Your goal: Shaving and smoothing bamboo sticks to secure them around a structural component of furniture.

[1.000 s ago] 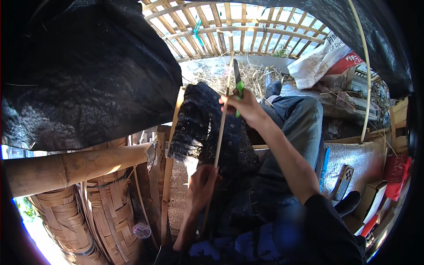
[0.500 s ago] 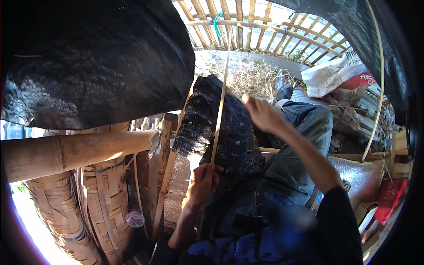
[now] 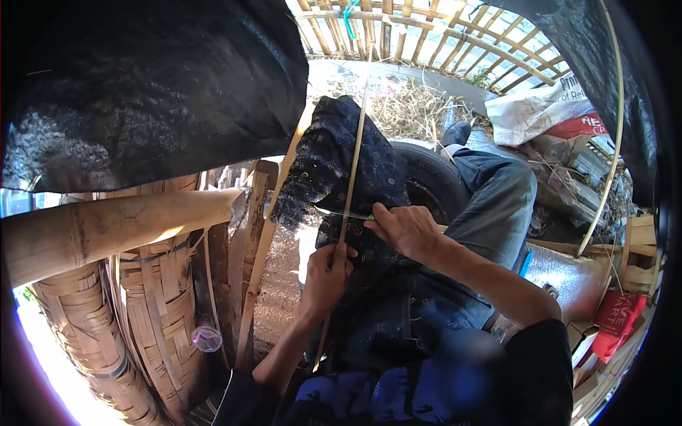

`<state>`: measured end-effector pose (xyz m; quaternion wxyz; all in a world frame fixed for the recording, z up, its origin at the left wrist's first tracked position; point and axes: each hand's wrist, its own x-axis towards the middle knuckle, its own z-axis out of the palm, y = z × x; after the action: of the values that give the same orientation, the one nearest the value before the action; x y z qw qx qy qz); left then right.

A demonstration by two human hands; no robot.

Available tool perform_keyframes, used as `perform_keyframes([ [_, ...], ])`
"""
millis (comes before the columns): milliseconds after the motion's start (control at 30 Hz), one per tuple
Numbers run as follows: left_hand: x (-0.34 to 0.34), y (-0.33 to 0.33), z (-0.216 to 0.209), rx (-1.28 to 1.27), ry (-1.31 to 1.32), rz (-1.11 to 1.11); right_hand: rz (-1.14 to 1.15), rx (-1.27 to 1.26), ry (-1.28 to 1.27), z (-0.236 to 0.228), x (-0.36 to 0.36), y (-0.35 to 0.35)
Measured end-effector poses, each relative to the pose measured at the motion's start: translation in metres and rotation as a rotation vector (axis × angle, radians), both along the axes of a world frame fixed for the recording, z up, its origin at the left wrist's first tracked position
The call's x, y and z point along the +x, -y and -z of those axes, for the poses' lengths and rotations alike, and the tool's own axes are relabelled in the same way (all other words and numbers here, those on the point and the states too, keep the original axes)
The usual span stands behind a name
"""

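Left hand: the left hand (image 3: 325, 273) is closed around a thin bamboo strip (image 3: 353, 170), gripped low down, just above the lap.
Bamboo strip: held nearly upright, run up across a dark patterned cloth (image 3: 334, 163) that's draped over the knee, with the far end pointed toward the lattice fence (image 3: 426, 35).
Right hand: the right hand (image 3: 403, 228) is clenched on a knife (image 3: 344, 213) with a green bit showing at the handle; the blade is laid sideways against the strip, pretty much touching it just above the left hand.
Lap: covered by the dark cloth and jeans (image 3: 497, 206), with little pale shavings scattered on them.
Left side: a thick bamboo pole (image 3: 114, 227) is seen lying across woven bamboo baskets (image 3: 142, 319), close beside the left forearm.
Behind the knee: a black tyre (image 3: 433, 181) is partly hidden by the cloth.
Far right: a white sack (image 3: 547, 106) is dumped near dry straw, well apart from both hands.
Overhead: black plastic sheeting (image 3: 142, 78) is hung across the upper left.
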<state>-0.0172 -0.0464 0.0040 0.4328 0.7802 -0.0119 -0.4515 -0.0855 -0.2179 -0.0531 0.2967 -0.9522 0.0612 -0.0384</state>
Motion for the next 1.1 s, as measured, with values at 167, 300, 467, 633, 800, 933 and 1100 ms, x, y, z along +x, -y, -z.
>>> perform_keyframes([
  [167,0.001,-0.001,-0.001,-0.025,-0.036,-0.036,-0.002,-0.050,-0.026,-0.003,0.002,-0.006],
  [300,-0.003,-0.003,0.001,-0.030,-0.026,-0.001,0.044,-0.012,-0.076,0.003,0.016,-0.001],
  [467,-0.005,-0.008,-0.002,-0.037,-0.038,0.000,0.055,-0.068,-0.006,0.014,0.024,0.005],
  [633,-0.014,-0.022,-0.012,-0.078,-0.093,-0.010,0.098,-0.128,-0.005,0.025,0.048,0.024],
  [800,-0.018,-0.032,-0.023,-0.102,-0.256,-0.086,0.085,-0.255,-0.131,0.029,0.072,0.048],
  [933,-0.010,-0.032,-0.018,-0.108,-0.315,-0.187,0.151,-0.043,0.088,0.001,0.055,0.033],
  [1100,-0.002,-0.021,-0.013,-0.146,-0.326,-0.135,0.141,-0.008,0.007,-0.002,0.014,0.013],
])
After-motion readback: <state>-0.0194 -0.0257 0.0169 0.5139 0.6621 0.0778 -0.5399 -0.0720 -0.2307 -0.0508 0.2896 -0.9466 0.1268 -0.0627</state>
